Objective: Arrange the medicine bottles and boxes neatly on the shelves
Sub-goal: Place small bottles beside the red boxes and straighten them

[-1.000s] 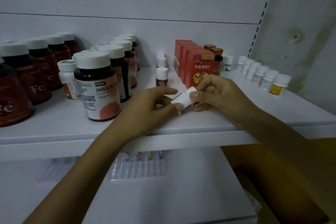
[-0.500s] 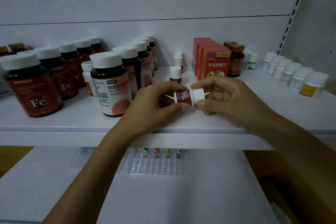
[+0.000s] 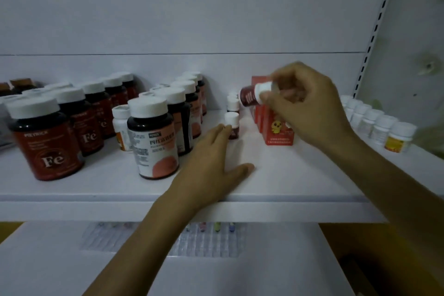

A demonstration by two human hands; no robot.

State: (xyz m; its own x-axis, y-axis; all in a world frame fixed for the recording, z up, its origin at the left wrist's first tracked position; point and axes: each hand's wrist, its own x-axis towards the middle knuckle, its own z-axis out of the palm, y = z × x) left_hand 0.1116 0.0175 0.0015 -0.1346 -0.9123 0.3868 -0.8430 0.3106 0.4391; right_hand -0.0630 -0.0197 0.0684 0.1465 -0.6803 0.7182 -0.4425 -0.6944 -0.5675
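Note:
My right hand pinches a small dark-red bottle with a white cap by its cap, tilted sideways in the air above the white shelf. It hangs over a short row of like small bottles and in front of red boxes with a yellow chick. My left hand lies flat on the shelf with straight fingers, its fingertips reaching the nearest small bottle.
Large dark bottles with white caps, some marked Fe, fill the shelf's left half. One with a pink label stands by my left hand. Small white bottles line the right end. A clear blister tray lies below.
My left hand let go of the small bottle and dropped flat onto the shelf. My right hand lifted the bottle up and back toward the red boxes.

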